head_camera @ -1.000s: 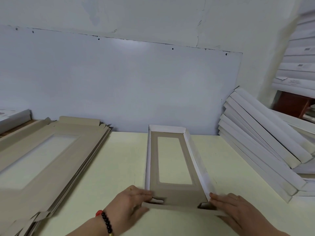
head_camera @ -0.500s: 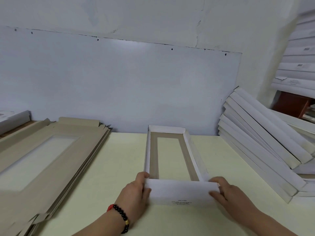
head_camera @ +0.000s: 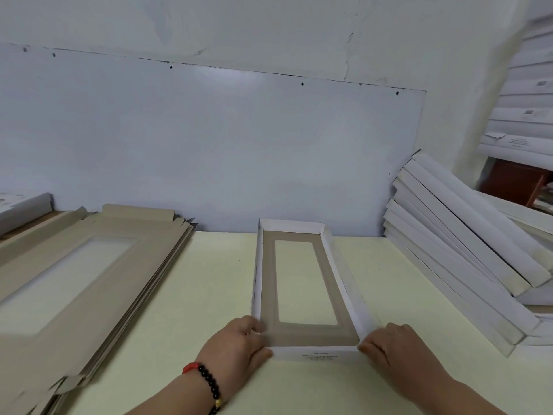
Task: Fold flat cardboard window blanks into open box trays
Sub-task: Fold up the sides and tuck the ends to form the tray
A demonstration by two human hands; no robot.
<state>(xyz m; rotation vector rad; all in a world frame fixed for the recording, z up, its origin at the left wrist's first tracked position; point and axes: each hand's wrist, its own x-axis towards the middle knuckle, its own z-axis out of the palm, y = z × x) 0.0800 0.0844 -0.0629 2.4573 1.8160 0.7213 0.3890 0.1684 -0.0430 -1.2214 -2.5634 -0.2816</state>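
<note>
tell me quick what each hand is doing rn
Left hand: pinching the near-left corner of the tray.
Right hand: gripping its near-right corner.

Both hands' grip, left hand [head_camera: 238, 345] and right hand [head_camera: 389, 348], on tray [head_camera: 317, 353] corners.

Tray [head_camera: 305, 295] folded, four white walls upright (window in grey base), lengthwise on table centre.

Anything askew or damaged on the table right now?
Finished trays on the right lean in a slumped stack rather than lying flat. The tray between the left hand and right hand looks square.
</note>
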